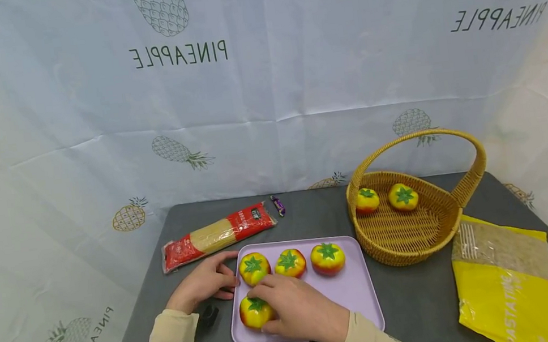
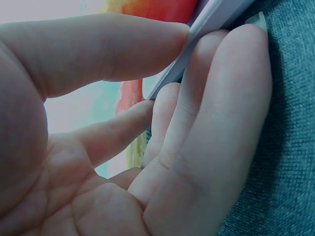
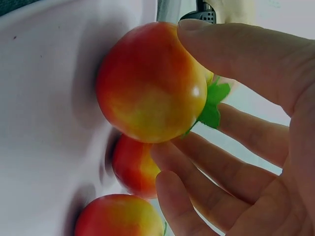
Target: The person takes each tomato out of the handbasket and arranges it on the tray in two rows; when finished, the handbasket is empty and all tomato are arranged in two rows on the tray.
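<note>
A lilac tray (image 1: 357, 303) bears several red-and-yellow toy tomatoes with green leaf tops. Three stand along its far side: a left one (image 1: 255, 269), a middle one (image 1: 290, 263) and a right one (image 1: 328, 258). My right hand (image 1: 303, 310) holds another toy tomato (image 3: 152, 83) at the tray's near left, thumb on one side and fingers on the other. At the tray's left edge, my left hand (image 1: 205, 282) pinches the rim (image 2: 206, 24), with the thumb on the inner side and fingers outside. Two more tomatoes (image 1: 403, 197) lie in a wicker basket (image 1: 408, 257).
A red-ended pack of spaghetti (image 1: 215, 236) lies behind the left hand, beside a small purple wrapped sweet (image 1: 278, 206). The basket's tall handle (image 1: 418, 134) arches up at the back right. A yellow pasta bag (image 1: 514, 284) lies at the right of the grey table (image 1: 409, 308).
</note>
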A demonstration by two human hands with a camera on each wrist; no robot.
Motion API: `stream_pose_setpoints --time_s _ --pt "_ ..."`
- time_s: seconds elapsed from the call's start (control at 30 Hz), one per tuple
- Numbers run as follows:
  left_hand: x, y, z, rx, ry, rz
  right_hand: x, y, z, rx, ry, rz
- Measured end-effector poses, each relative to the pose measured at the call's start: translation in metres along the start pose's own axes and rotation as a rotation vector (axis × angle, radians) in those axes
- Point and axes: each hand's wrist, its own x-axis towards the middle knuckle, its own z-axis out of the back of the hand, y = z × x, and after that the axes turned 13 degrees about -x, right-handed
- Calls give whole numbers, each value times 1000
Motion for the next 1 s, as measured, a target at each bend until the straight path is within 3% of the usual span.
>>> stream_pose_setpoints --time_s 0.53,1.0 --pt "1 0 0 -7 -3 5 -1 -7 10 21 10 -27" --pt "1 0 1 1 6 1 -12 -18 20 43 -37 -25"
